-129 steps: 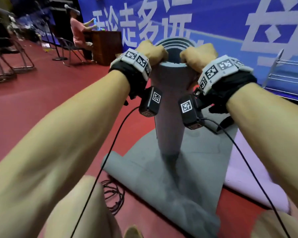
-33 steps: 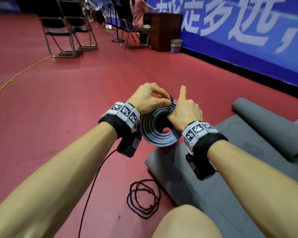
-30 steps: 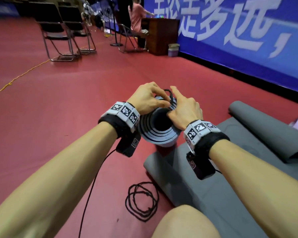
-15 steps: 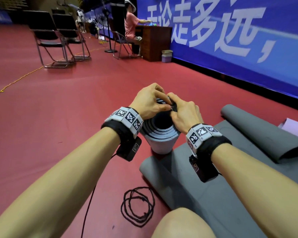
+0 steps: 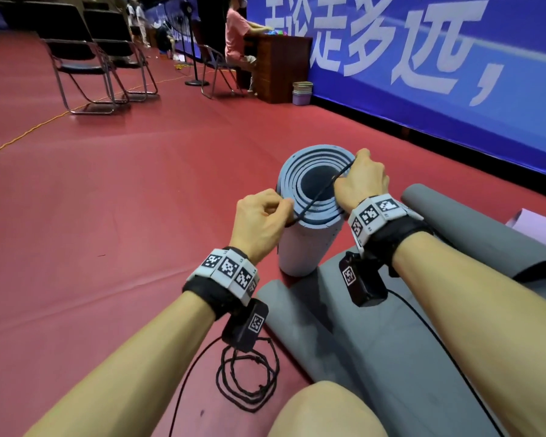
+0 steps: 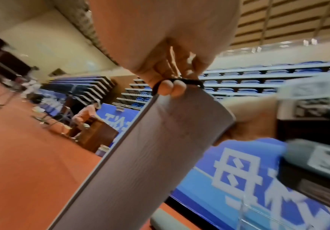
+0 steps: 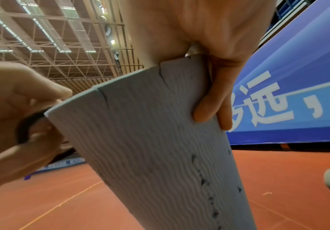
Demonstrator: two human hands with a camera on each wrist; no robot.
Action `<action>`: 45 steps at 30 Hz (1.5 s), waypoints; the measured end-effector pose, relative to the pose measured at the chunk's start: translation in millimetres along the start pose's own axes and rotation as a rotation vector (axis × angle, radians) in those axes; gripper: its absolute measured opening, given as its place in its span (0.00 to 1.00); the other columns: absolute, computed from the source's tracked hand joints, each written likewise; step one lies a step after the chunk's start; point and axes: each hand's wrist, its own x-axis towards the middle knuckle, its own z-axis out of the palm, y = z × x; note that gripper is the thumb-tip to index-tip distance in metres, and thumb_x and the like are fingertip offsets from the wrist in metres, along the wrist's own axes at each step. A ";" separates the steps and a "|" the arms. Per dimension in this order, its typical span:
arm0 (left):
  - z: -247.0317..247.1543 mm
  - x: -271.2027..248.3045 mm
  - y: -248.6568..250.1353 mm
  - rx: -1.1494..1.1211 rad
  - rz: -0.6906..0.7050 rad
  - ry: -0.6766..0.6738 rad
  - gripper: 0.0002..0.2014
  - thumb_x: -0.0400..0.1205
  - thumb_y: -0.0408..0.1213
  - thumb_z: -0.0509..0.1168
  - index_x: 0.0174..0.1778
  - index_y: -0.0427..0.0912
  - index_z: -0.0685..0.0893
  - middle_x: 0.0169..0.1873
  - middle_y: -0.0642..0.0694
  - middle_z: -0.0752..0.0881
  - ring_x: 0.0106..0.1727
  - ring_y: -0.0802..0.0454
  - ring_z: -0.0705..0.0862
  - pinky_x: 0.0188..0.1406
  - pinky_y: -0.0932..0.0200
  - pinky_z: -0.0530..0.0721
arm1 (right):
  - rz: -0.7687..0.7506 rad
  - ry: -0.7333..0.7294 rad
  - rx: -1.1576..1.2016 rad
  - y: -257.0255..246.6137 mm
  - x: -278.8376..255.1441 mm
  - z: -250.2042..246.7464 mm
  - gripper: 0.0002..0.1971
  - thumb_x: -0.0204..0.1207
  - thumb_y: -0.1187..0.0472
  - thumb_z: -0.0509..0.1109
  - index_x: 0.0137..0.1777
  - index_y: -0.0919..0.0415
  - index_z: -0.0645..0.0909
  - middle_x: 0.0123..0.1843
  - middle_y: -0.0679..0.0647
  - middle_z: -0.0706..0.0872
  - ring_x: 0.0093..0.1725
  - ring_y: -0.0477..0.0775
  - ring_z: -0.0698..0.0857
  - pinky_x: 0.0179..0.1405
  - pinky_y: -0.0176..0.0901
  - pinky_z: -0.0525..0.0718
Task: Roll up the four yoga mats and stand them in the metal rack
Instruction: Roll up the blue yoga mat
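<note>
A blue-grey yoga mat (image 5: 309, 234), rolled tight, stands upright on the red floor in the head view. A black elastic band (image 5: 320, 192) is stretched across its top opening. My left hand (image 5: 264, 216) pinches the band's near end at the roll's left rim. My right hand (image 5: 361, 181) holds the far end at the right rim. In the left wrist view the band (image 6: 179, 81) loops over my fingertips (image 6: 172, 89) above the roll (image 6: 140, 163). The right wrist view has my right fingers (image 7: 209, 109) lying down the roll's (image 7: 160, 147) side. No rack shows in the head view.
A grey mat (image 5: 375, 348) lies flat under my arms, its far end partly rolled (image 5: 473, 228). A purple mat (image 5: 536, 220) peeks out at the right. A coiled black cord (image 5: 249, 380) lies by my knee. Folding chairs (image 5: 85, 58), a wooden desk (image 5: 281, 67) and a blue banner wall (image 5: 454, 74) stand beyond.
My hands, close together at the roll's far rim before, have drawn apart. The band now stretches across the top, the left hand pulled toward me.
</note>
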 end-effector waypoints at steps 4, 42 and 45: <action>13.8 -12.7 -1.5 0.159 0.152 -0.125 0.22 0.80 0.43 0.60 0.22 0.35 0.81 0.23 0.45 0.82 0.26 0.47 0.80 0.33 0.53 0.77 | 0.111 0.064 0.046 0.4 10.8 0.3 0.17 0.80 0.66 0.64 0.67 0.66 0.71 0.65 0.67 0.80 0.65 0.71 0.77 0.55 0.55 0.77; 63.2 45.8 -129.3 0.575 -0.025 -0.313 0.10 0.79 0.25 0.55 0.48 0.30 0.82 0.51 0.32 0.87 0.52 0.32 0.84 0.42 0.56 0.69 | -0.123 -0.351 -0.197 125.8 49.2 100.9 0.16 0.72 0.68 0.57 0.53 0.70 0.83 0.58 0.73 0.84 0.57 0.77 0.81 0.49 0.56 0.81; 77.1 44.3 -145.6 0.551 -0.030 -0.285 0.11 0.82 0.26 0.54 0.54 0.28 0.80 0.54 0.29 0.86 0.53 0.30 0.82 0.42 0.60 0.65 | -0.079 -0.389 -0.205 135.2 52.2 125.1 0.16 0.77 0.68 0.59 0.62 0.75 0.74 0.63 0.76 0.79 0.63 0.78 0.79 0.45 0.52 0.73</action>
